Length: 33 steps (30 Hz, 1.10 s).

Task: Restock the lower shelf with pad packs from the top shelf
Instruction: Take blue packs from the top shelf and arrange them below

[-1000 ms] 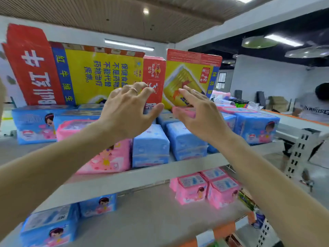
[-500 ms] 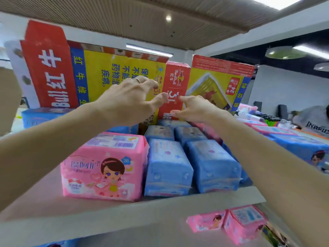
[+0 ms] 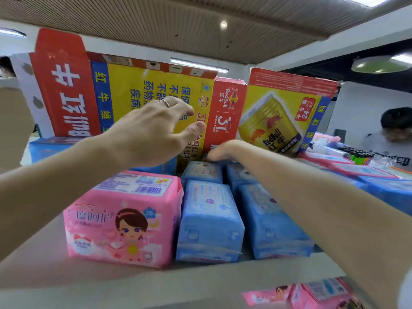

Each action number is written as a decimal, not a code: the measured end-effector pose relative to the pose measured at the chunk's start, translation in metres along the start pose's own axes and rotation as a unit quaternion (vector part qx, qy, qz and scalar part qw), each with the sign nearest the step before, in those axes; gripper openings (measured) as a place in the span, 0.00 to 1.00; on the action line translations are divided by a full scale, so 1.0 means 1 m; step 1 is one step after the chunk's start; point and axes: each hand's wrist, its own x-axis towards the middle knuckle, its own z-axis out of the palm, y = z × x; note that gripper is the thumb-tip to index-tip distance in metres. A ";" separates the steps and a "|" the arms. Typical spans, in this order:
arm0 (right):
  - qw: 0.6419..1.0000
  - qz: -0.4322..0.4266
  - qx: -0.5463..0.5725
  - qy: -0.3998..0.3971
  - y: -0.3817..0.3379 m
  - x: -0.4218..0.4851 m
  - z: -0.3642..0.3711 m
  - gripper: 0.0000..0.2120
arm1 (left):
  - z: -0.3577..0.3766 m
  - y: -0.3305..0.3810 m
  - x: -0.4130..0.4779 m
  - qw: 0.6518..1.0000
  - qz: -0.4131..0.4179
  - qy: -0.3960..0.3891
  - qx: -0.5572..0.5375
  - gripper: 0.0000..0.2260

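On the top shelf (image 3: 93,284) a pink pad pack (image 3: 124,219) stands at the front left. Beside it lie two front blue pad packs (image 3: 209,219) (image 3: 272,221), with rear blue packs (image 3: 202,171) behind them. My left hand (image 3: 153,132) hovers open above the packs, fingers spread, holding nothing. My right hand (image 3: 220,150) reaches to the back and touches the top of a rear blue pack. Its fingers point down and are mostly hidden. Pink packs (image 3: 312,293) lie on the lower shelf at the bottom right.
Tall red and yellow drink cartons (image 3: 156,90) (image 3: 278,108) stand as a wall behind the packs. More blue and pink packs (image 3: 390,190) fill the shelf to the right. A person in a grey shirt (image 3: 392,139) stands at the far right.
The view has moved closer to the top shelf. My right hand has dropped down onto a rear blue pack. My left hand stays raised and open.
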 end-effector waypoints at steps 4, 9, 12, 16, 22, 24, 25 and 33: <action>0.996 0.033 0.012 0.078 -0.003 -0.005 -0.006 0.30 | 0.000 -0.001 -0.003 1.000 0.016 -0.001 -0.009 0.35; 0.968 0.095 0.093 0.211 0.004 -0.017 -0.027 0.27 | 0.002 -0.012 0.000 0.999 0.008 -0.006 -0.052 0.36; 0.942 0.103 0.127 0.294 0.008 -0.042 -0.044 0.29 | 0.007 -0.015 0.002 0.997 0.012 -0.009 -0.070 0.34; 0.911 0.087 0.168 0.367 0.008 -0.077 -0.064 0.31 | 0.009 -0.015 0.008 0.996 0.027 -0.014 -0.081 0.38; 0.895 0.019 0.205 0.396 -0.013 -0.137 -0.075 0.30 | 0.010 -0.005 0.015 0.987 0.050 0.020 -0.153 0.50; 0.896 0.008 0.208 0.392 -0.023 -0.150 -0.072 0.29 | 0.012 -0.001 0.015 0.981 0.047 0.048 -0.184 0.50; 0.896 0.005 0.207 0.392 -0.026 -0.155 -0.071 0.28 | 0.011 0.001 0.013 0.978 0.043 0.063 -0.193 0.51; 0.873 -0.090 0.210 0.431 -0.030 -0.195 -0.046 0.24 | -0.010 -0.001 -0.027 0.949 -0.011 0.114 -0.294 0.41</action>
